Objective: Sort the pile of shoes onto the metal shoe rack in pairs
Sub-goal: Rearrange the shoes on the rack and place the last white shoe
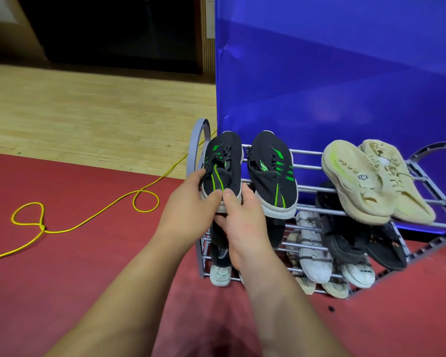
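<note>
- A blue panel stands upright behind the rack and fills the upper right of the view.
- A red floor mat covers the near ground, and the rack stands on it.
- Pale wooden floor lies beyond the mat, on the left.
- The metal shoe rack is grey, with arched ends and tiers of horizontal rails, set against the blue panel.
- The lower tiers hold several shoes, among them white sneakers and black slides. Those at the left end are largely hidden by the hands.
- A beige pair lies side by side at the right end of the top tier, toes pointing away.
- One black shoe with green stripes rests on the top tier, left of centre, toe away.
- Its match, the held black-and-green shoe, is at the far left end of the top tier, just beside the first. It may already be resting on the rails, though its sole is hidden.
- The left hand grips that shoe's heel from the left, fingers curled round its side and thumb on top.
- The right hand clasps the same heel from the right, with its thumb over the rim.
- A thin yellow cord loops across the mat to the left.
</note>
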The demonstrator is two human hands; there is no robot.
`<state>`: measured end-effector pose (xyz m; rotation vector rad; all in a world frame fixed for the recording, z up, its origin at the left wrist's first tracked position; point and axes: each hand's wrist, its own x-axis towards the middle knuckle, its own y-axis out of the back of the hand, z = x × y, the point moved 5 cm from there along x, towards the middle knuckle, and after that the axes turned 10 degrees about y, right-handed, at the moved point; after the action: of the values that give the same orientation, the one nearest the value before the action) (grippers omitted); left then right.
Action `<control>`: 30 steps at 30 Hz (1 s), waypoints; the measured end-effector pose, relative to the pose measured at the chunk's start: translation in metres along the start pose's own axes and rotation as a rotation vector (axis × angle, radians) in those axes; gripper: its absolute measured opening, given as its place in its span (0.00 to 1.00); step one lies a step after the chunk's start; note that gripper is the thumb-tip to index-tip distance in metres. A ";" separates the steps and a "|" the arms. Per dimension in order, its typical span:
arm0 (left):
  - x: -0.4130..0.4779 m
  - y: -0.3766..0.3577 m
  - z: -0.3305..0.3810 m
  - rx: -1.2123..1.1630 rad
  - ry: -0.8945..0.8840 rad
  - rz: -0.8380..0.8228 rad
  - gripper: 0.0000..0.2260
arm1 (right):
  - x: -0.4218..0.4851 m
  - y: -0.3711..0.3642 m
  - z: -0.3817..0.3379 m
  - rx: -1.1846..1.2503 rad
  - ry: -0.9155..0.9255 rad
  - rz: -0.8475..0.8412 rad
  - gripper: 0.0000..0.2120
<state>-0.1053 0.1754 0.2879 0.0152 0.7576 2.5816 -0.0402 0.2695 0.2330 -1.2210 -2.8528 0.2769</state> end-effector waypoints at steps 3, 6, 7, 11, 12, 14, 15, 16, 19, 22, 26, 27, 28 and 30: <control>-0.003 -0.003 0.001 0.038 0.003 -0.023 0.26 | 0.002 0.004 -0.002 -0.158 0.008 -0.031 0.19; -0.003 -0.008 0.001 0.094 0.003 -0.046 0.23 | -0.002 0.009 -0.024 -0.391 0.048 -0.113 0.19; -0.003 -0.010 0.001 0.106 -0.009 -0.047 0.20 | -0.005 0.013 -0.035 -0.506 0.077 -0.133 0.19; -0.003 -0.019 0.003 0.083 -0.052 -0.028 0.20 | -0.010 0.044 -0.083 -0.767 0.343 0.018 0.08; -0.004 -0.020 0.004 0.090 -0.058 -0.014 0.23 | -0.011 0.054 -0.093 -0.782 0.430 0.097 0.09; -0.003 -0.024 0.002 0.099 -0.053 0.018 0.26 | -0.012 0.075 -0.103 -0.814 0.570 0.256 0.20; -0.002 -0.025 0.002 0.093 -0.053 0.039 0.26 | -0.011 0.085 -0.102 -0.850 0.583 0.304 0.26; 0.000 -0.027 0.000 0.093 -0.047 0.056 0.26 | -0.008 0.094 -0.097 -0.887 0.548 0.318 0.32; 0.001 -0.031 0.002 0.107 -0.057 0.090 0.29 | 0.000 0.110 -0.074 -0.916 0.348 0.228 0.49; 0.000 -0.034 0.007 0.092 -0.057 0.093 0.24 | 0.002 0.112 -0.058 -0.872 0.262 0.114 0.55; 0.004 -0.039 0.008 0.101 -0.072 0.112 0.30 | 0.009 0.113 -0.041 -0.945 0.226 0.077 0.48; 0.005 -0.040 0.007 0.102 -0.075 0.114 0.31 | 0.012 0.113 -0.037 -0.970 0.228 0.083 0.43; 0.006 -0.041 0.006 0.098 -0.078 0.115 0.32 | 0.014 0.113 -0.034 -0.985 0.237 0.083 0.39; 0.007 -0.042 0.006 0.097 -0.093 0.118 0.34 | 0.017 0.113 -0.031 -0.986 0.265 0.081 0.35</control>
<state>-0.0933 0.2132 0.2705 0.2143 0.8705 2.6308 0.0317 0.3635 0.2434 -1.2892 -2.6918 -1.3202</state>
